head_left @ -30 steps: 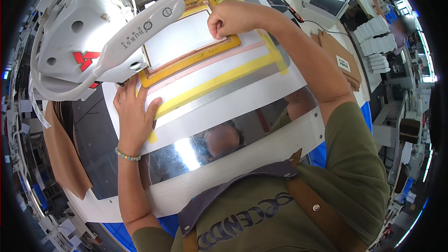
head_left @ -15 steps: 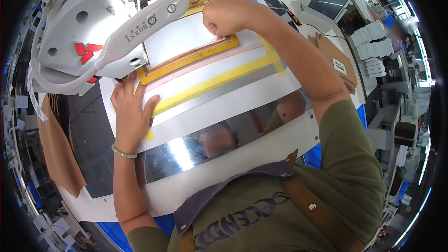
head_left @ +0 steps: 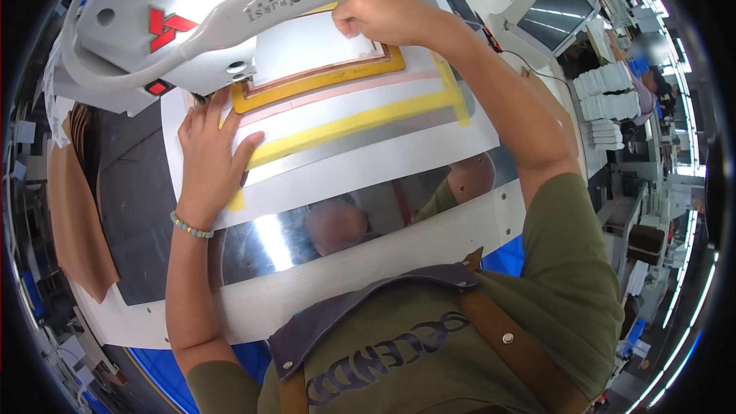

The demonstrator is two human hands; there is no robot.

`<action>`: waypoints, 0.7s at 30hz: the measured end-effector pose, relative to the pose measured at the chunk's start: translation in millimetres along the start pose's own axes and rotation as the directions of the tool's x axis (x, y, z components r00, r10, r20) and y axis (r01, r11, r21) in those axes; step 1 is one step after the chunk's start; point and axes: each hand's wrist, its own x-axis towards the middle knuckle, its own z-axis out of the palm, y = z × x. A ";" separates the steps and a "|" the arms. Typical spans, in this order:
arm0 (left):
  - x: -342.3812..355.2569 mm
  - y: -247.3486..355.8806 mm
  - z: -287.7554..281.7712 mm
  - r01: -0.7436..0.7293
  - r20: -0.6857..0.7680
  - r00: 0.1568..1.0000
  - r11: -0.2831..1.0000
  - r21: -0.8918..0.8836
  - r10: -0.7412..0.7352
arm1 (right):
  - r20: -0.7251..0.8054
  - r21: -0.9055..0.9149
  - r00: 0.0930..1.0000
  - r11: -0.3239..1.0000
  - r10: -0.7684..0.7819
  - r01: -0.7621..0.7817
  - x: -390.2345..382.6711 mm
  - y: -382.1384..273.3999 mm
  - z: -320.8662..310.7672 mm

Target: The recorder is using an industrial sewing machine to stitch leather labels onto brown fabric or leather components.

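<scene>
A yellow rectangular frame [head_left: 330,84] with a brown inner border lies at the far middle of the work surface. Inside it is a white panel [head_left: 295,50]. My right hand [head_left: 376,15] is over the panel's right part, its fingers curled in and knuckles forward; whatever they may pinch is hidden. Flat and spread, my left hand [head_left: 205,157] rests on a white sheet [head_left: 353,172], fingertips by the frame's near left corner and under the edge of the white machine head [head_left: 130,27]. Yellow tape [head_left: 360,124] and a pink strip [head_left: 337,100] run across the sheet in front of the frame.
A grey lamp arm [head_left: 268,11] curves over the frame's left side. Shiny metal plate [head_left: 383,218] lies nearest me. Brown sheet material [head_left: 80,215] stands at the left. On the right are a tilted screen [head_left: 556,8] and stacked white pieces [head_left: 606,100].
The whole view has shifted a little, with the machine head and frame higher in the picture. My right hand has moved slightly left over the panel; my left hand stays by the frame corner.
</scene>
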 end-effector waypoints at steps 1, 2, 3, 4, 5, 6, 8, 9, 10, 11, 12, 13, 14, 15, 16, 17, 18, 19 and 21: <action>-0.3 -1.1 0.8 -0.009 -0.001 1.000 1.000 -0.005 0.009 | -0.106 0.147 0.994 0.989 0.002 0.014 4.2 -8.0 2.4; -0.7 -1.4 2.0 -0.017 -0.001 1.000 1.000 -0.009 0.017 | -0.108 0.151 0.994 0.988 -0.014 0.030 8.5 -14.7 7.8; -1.0 -0.4 4.0 -0.003 0.001 1.000 1.000 0.001 0.003 | -0.051 0.444 0.998 0.894 -0.030 0.050 12.4 -21.4 15.7; -3.6 -1.3 2.7 -0.014 -0.015 1.000 1.000 -0.027 0.013 | -0.001 0.696 0.997 0.716 -0.077 0.057 20.6 -33.6 19.6; -1.7 0.2 4.0 -0.033 -0.034 0.999 0.998 -0.061 0.031 | 0.206 0.698 0.978 0.706 -0.038 -0.120 22.8 -47.3 18.3; -0.1 2.3 5.6 -0.031 -0.054 0.998 0.996 -0.082 0.027 | 0.203 0.769 0.979 0.624 -0.031 -0.140 31.2 -52.1 36.4; 0.2 1.4 6.6 -0.018 -0.057 0.998 0.997 -0.077 0.014 | 0.172 0.821 0.983 0.543 0.060 -0.177 41.1 -74.1 51.7; -1.4 -0.2 8.5 -0.023 -0.054 0.998 0.996 -0.087 0.019 | 0.172 0.822 0.985 0.546 0.030 -0.160 46.0 -80.7 54.8; -2.5 -0.8 8.8 -0.024 -0.084 0.996 0.994 -0.103 0.016 | 0.136 0.854 0.990 0.501 0.047 -0.141 48.2 -82.0 56.9; -6.9 -3.6 9.9 -0.021 -0.128 0.992 0.993 -0.117 0.006 | 0.102 0.887 0.994 0.449 0.046 -0.112 53.6 -87.0 61.5; -9.4 -2.8 -0.9 -0.022 -0.152 0.988 0.994 -0.107 0.006 | 0.045 0.804 0.996 0.589 0.073 -0.079 49.3 -90.0 53.4; -9.1 -4.9 -2.4 -0.018 -0.167 0.986 0.994 -0.106 0.000 | -0.012 0.704 0.996 0.708 0.093 -0.057 42.7 -85.9 51.4; -9.2 -9.5 -2.9 -0.017 -0.178 0.984 0.986 -0.168 -0.014 | -0.079 0.568 0.992 0.822 0.094 -0.032 29.2 -96.1 33.3; 0.6 -9.9 -3.4 -0.044 -0.203 0.979 0.969 -0.241 -0.006 | -0.149 0.597 0.981 0.802 0.126 -0.013 12.8 -83.8 33.8; 3.6 -14.7 -7.2 -0.066 -0.309 0.951 0.978 -0.198 0.001 | -0.237 0.659 0.963 0.749 0.124 0.066 -0.9 -80.9 34.1; 2.5 -29.1 -14.7 -0.032 -0.315 0.949 0.984 -0.178 -0.026 | -0.291 0.659 0.949 0.745 0.125 0.104 -14.6 -81.1 31.8; -2.7 -46.0 -24.3 0.077 -0.343 0.933 0.992 -0.105 -0.109 | -0.340 0.666 0.932 0.732 0.123 0.146 -23.2 -84.2 33.9; -8.6 -64.2 -33.2 0.183 -0.376 0.908 0.983 -0.035 -0.182 | -0.360 0.609 0.927 0.779 0.105 0.148 -28.4 -87.5 37.9; -23.3 -106.5 -58.9 0.354 -0.513 0.819 0.930 0.098 -0.258 | -0.410 0.535 0.908 0.829 0.088 0.162 -47.9 -88.9 38.3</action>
